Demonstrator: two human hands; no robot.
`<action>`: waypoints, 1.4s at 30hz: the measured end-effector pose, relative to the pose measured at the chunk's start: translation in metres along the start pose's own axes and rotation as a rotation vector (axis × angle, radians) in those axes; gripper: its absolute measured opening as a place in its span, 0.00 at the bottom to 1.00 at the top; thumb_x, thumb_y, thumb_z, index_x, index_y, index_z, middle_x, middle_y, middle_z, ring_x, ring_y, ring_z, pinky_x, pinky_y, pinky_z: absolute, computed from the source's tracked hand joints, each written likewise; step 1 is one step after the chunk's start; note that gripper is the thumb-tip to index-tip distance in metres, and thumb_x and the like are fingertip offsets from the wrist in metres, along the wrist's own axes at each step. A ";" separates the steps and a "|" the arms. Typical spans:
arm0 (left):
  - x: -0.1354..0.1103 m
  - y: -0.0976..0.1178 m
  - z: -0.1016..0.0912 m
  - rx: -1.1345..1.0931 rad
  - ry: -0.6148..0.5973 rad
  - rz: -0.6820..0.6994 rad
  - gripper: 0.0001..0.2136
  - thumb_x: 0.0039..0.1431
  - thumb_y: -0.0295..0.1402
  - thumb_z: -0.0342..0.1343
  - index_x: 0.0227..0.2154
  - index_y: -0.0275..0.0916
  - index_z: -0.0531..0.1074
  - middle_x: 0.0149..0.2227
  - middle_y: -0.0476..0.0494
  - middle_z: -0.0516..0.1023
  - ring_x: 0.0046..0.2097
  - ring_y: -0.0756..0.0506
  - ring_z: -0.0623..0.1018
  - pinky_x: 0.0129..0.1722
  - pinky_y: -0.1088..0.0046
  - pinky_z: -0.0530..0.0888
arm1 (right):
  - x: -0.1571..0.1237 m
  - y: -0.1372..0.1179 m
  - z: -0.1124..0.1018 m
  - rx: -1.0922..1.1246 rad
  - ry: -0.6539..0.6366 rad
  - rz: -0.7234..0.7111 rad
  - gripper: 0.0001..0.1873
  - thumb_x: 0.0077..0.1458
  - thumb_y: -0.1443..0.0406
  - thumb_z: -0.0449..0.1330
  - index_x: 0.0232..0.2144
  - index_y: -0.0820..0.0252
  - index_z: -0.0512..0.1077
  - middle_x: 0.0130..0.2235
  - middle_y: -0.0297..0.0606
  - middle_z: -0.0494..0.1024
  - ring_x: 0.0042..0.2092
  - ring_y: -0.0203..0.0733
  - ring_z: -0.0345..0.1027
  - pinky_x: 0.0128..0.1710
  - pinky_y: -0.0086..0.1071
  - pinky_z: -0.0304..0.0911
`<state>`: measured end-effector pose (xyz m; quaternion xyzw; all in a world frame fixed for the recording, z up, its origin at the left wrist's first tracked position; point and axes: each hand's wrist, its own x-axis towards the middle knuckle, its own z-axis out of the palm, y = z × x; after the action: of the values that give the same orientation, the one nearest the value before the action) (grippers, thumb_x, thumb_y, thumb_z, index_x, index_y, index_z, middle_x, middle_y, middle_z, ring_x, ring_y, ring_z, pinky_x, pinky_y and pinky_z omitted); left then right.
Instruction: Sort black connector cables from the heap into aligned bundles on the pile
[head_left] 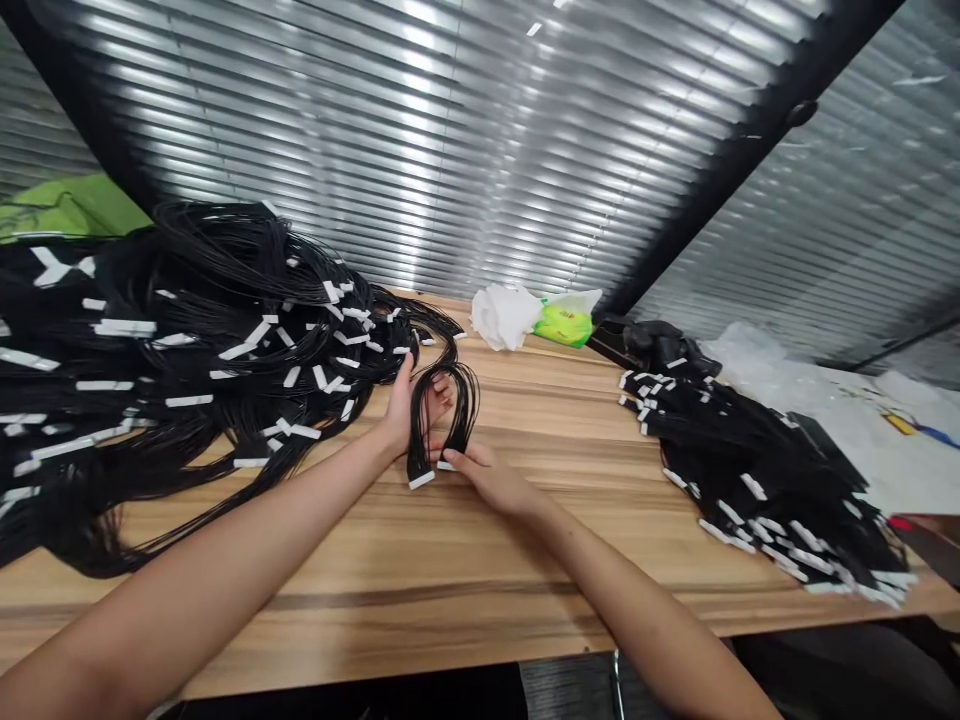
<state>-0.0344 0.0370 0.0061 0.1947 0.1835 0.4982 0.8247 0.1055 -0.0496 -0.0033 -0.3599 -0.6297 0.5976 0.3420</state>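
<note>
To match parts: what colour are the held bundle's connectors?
White connectors, clearest in the head view.

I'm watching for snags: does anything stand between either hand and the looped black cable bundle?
Nothing visible does: the right hand touches the looped black cable bundle near a white connector, and its strands lie against the left hand. Strands from the larger cable pile lie just beyond it.

I see bright white glare streaking the blinds (337,130) behind the table (450,560); soft shadow dims its near side, the wires (202,330) at its left sink into murky, slightly blurred black.
</note>
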 end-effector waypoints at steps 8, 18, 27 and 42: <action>-0.004 0.002 0.000 -0.028 0.065 0.076 0.26 0.59 0.54 0.48 0.14 0.40 0.57 0.16 0.51 0.59 0.21 0.51 0.67 0.24 0.75 0.70 | 0.006 -0.001 0.004 0.001 -0.141 0.066 0.24 0.53 0.46 0.57 0.39 0.57 0.78 0.43 0.37 0.80 0.53 0.48 0.67 0.60 0.45 0.53; 0.000 -0.005 -0.002 0.153 0.106 0.056 0.24 0.59 0.53 0.48 0.22 0.38 0.71 0.16 0.48 0.68 0.18 0.51 0.68 0.18 0.75 0.65 | 0.027 0.010 0.029 0.247 0.199 0.026 0.19 0.48 0.48 0.62 0.31 0.58 0.75 0.32 0.38 0.80 0.45 0.49 0.71 0.55 0.44 0.58; -0.020 -0.019 -0.009 0.477 -0.174 -0.511 0.24 0.51 0.54 0.57 0.13 0.38 0.64 0.08 0.49 0.63 0.11 0.50 0.64 0.11 0.78 0.56 | 0.014 -0.005 0.000 0.786 -0.022 0.212 0.11 0.60 0.56 0.51 0.31 0.55 0.65 0.26 0.32 0.70 0.29 0.39 0.66 0.36 0.35 0.64; -0.009 -0.026 0.004 0.639 -0.001 0.191 0.16 0.54 0.45 0.57 0.23 0.37 0.72 0.27 0.46 0.75 0.31 0.48 0.73 0.34 0.74 0.71 | 0.007 -0.007 -0.018 -0.672 0.381 -0.086 0.25 0.57 0.51 0.55 0.52 0.57 0.67 0.49 0.48 0.75 0.50 0.54 0.68 0.51 0.46 0.59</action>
<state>-0.0164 0.0175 -0.0023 0.4602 0.3109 0.4905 0.6715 0.1171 -0.0343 0.0048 -0.5297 -0.7299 0.2657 0.3406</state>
